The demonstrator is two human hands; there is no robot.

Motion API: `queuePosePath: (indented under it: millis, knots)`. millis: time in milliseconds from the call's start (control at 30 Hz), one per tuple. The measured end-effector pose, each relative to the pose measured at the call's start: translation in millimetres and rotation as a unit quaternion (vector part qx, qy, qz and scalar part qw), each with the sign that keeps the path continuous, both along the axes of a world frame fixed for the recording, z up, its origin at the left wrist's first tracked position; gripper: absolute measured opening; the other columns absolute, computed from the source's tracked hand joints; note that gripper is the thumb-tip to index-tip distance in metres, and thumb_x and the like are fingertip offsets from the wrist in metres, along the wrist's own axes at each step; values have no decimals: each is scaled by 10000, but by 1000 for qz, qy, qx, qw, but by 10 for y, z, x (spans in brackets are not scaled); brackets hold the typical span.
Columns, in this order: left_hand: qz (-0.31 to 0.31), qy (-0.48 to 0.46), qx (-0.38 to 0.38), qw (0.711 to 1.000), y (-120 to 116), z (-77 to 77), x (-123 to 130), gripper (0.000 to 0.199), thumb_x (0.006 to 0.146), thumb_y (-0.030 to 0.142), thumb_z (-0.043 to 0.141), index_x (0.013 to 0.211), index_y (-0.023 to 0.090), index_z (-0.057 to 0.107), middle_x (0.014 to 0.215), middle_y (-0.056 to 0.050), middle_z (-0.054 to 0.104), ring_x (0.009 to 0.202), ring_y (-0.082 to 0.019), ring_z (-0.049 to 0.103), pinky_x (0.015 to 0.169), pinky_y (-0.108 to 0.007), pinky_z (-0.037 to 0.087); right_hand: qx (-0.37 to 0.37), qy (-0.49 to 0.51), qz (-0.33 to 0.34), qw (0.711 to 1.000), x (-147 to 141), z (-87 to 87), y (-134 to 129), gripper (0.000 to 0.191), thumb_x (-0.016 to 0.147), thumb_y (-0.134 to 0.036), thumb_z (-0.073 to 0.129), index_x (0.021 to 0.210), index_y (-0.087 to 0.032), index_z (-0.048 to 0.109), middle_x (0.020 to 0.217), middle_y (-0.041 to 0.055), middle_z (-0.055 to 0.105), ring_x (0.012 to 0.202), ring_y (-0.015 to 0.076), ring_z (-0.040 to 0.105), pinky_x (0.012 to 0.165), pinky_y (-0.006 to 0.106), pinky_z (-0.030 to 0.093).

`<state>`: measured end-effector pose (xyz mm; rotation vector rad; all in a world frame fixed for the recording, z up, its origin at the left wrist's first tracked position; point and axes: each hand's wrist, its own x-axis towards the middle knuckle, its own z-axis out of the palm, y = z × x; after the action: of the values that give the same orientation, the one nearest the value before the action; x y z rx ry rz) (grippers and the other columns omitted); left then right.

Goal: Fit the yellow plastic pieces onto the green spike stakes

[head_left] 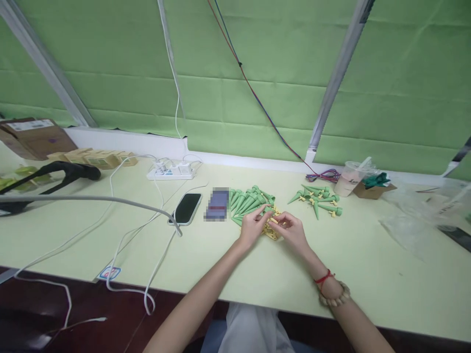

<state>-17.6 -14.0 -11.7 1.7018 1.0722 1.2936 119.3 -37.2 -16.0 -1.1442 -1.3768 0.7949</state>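
My left hand (253,227) and my right hand (293,231) meet over the table, fingertips nearly touching. A small yellow plastic piece (273,220) shows between them, pinched by my right thumb and fingers. My left fingers are also closed, but what they grip is hidden. Just behind my left hand lies a dense pile of green plastic plant-watering spikes (248,201). Loose yellow pieces (271,234) are heaped under my fingers. Farther right is a smaller group of green spikes (318,198) with yellow pieces fitted to them.
A phone (187,209) and a pixelated dark-blue item (218,205) lie left of the pile. White cables run from a power strip (171,170). At right are a drink cup (349,179), a small cardboard box (373,191) and clear plastic bags (405,225). A black frame (69,171) stands far left.
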Motion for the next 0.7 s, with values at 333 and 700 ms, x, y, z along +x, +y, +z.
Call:
queuePosePath:
  millis: [333,700]
  knots:
    - [22,-21,27,999,-19,-39,-64,400,815,477,439,1026,150,535,444,87,250,414,-62,208,427,-188,175,6,-58,9,998,-82,-48,-5,305,671,-422,648,821,-156,650,739,64,652,550,134,556,438,241,465]
    - [100,-124,15,987,62,-91,-11,401,882,511,229,1031,182,404,496,73,314,427,-90,326,451,-207,280,130,-189,78,970,-244,240,297,96,646,-243,618,675,-183,547,620,0,569,518,117,537,465,226,438]
